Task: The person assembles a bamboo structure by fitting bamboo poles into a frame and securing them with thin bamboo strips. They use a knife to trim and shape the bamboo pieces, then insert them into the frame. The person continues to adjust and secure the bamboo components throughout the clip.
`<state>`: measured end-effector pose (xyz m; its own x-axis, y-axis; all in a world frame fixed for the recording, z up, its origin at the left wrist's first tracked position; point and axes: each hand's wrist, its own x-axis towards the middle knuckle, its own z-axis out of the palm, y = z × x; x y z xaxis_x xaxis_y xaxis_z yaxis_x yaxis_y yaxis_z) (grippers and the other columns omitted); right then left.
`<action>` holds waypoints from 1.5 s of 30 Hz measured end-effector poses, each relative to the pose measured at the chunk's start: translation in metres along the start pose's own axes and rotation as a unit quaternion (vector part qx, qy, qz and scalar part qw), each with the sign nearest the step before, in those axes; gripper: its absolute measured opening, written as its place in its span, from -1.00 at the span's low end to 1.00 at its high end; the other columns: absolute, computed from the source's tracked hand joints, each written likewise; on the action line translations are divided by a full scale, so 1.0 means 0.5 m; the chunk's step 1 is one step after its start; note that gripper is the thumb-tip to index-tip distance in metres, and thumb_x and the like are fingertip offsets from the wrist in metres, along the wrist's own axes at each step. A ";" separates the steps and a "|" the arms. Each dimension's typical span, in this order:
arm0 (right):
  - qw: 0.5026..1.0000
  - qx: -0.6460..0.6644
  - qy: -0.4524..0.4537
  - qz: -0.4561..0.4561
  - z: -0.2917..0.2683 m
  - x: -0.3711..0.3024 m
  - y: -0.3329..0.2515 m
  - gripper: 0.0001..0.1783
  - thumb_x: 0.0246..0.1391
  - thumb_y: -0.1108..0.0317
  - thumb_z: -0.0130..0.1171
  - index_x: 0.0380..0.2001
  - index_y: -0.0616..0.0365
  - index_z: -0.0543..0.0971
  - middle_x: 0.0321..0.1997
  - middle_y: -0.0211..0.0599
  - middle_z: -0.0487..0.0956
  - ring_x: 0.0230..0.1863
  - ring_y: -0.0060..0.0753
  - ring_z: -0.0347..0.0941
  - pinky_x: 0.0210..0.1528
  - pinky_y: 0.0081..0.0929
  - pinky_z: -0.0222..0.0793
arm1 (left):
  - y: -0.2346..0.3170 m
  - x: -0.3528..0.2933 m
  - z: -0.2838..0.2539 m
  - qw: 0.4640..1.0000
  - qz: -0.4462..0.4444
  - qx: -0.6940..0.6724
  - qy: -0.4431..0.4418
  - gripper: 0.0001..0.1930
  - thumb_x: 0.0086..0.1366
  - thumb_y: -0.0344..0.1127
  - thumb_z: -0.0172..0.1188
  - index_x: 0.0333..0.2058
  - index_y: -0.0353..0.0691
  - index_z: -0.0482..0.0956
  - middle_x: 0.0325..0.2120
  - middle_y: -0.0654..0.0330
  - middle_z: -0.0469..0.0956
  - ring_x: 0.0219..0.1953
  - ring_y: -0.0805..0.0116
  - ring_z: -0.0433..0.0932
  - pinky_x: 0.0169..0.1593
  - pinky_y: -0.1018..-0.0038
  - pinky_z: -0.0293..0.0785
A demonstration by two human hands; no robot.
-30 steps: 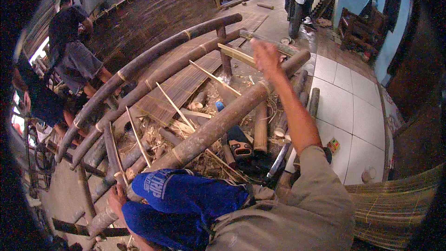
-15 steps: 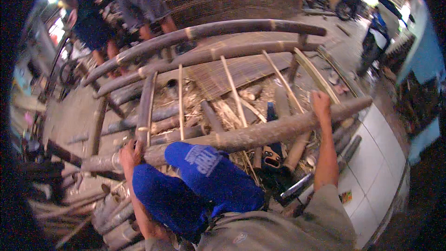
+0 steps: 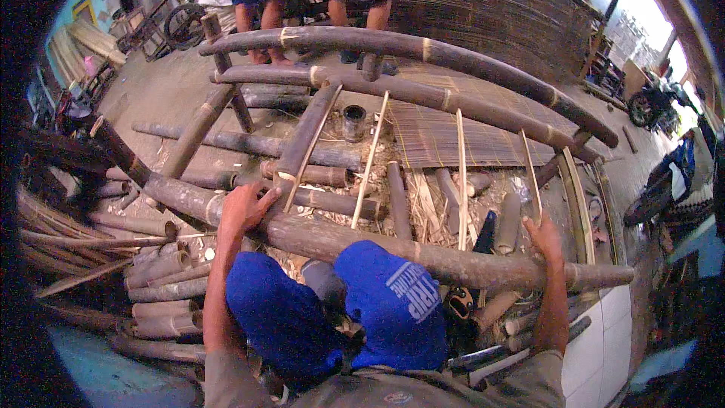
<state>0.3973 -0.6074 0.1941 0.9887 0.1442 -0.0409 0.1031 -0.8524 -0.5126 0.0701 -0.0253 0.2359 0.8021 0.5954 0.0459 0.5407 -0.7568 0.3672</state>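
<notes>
A bamboo frame [image 3: 362, 85] of dark poles and thin slats stands before me, its thick near pole [image 3: 483, 268] lying across my knees' far side. My left hand [image 3: 248, 208] is wrapped over that pole beside a stout crosspiece [image 3: 306, 136], with the thumb spread along the top. Further right, my right hand [image 3: 545, 238] reaches over the same pole, fingers curled at its far side by the lower end of a thin bamboo slat [image 3: 529, 162]. A wider pale slat [image 3: 580, 200] stands just to the right of it. The undersides of both hands are hidden.
Cut bamboo pieces [image 3: 170, 279] are piled at the left. A handsaw [image 3: 459, 302] lies below the near pole, among offcuts. A woven mat [image 3: 430, 136] and shavings cover floor under the frame. Two people's legs [image 3: 260, 19] stand beyond; motorcycles [image 3: 664, 109] are at far right.
The view has swung leftward, so the frame appears farther right. My left hand has turned, its thumb now lying out along the pole. My right hand stays by the same slat.
</notes>
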 end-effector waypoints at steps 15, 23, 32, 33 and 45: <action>0.901 -0.187 0.134 -0.367 0.234 0.209 -0.532 -0.58 0.14 0.00 0.19 -0.22 0.20 0.57 -0.23 -0.03 0.60 -0.14 0.11 0.51 -0.12 0.03 0.43 | 0.020 0.036 0.003 0.997 -0.049 0.046 -0.044 -0.32 0.31 0.36 -0.04 -0.19 -0.23 0.64 -0.35 -0.24 0.63 -0.21 -0.21 0.62 -0.10 -0.03 0.51; 0.902 -0.170 0.148 -0.368 0.506 0.402 -0.848 -0.49 0.10 -0.02 0.20 -0.11 0.22 0.53 -0.10 -0.02 0.60 -0.04 0.10 0.52 0.00 0.04 0.44 | -0.003 0.028 0.001 0.996 -0.056 0.053 -0.038 -0.41 0.30 0.33 -0.01 0.00 0.00 0.62 -0.29 -0.10 0.66 -0.22 -0.13 0.65 -0.12 0.03 0.54; 0.889 -0.232 0.109 -0.379 0.582 0.526 -0.858 -0.52 0.11 0.06 0.16 -0.05 0.21 0.48 -0.12 0.06 0.62 -0.07 0.16 0.56 0.05 0.17 0.40 | 0.006 0.022 -0.017 0.997 -0.036 0.022 -0.067 -0.36 0.26 0.37 0.03 0.08 0.01 0.56 -0.36 -0.10 0.67 -0.26 -0.14 0.66 -0.14 -0.01 0.52; 0.890 -0.226 0.092 -0.386 0.571 0.531 -0.861 -0.58 0.11 0.09 0.15 -0.11 0.20 0.52 -0.17 0.08 0.64 -0.11 0.17 0.58 0.01 0.14 0.44 | 0.005 0.022 -0.016 0.997 -0.034 0.021 -0.064 -0.35 0.26 0.37 0.03 0.08 0.01 0.56 -0.36 -0.10 0.67 -0.26 -0.14 0.65 -0.14 -0.01 0.51; 0.856 0.228 0.135 -0.443 0.499 0.500 -0.951 -0.74 0.25 0.23 0.06 -0.25 0.22 0.57 -0.47 -0.13 0.56 -0.43 -0.29 0.46 -0.28 -0.31 0.38 | -0.008 0.016 -0.009 1.000 0.008 -0.009 -0.011 -0.31 0.28 0.39 -0.02 -0.16 -0.22 0.62 -0.55 -0.14 0.61 -0.39 -0.11 0.64 -0.27 0.04 0.52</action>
<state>0.5685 -0.0408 0.2137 0.5398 0.4582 0.7061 0.8337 -0.1749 -0.5238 0.0730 -0.0163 0.2388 0.8158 0.5774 0.0312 0.5237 -0.7606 0.3836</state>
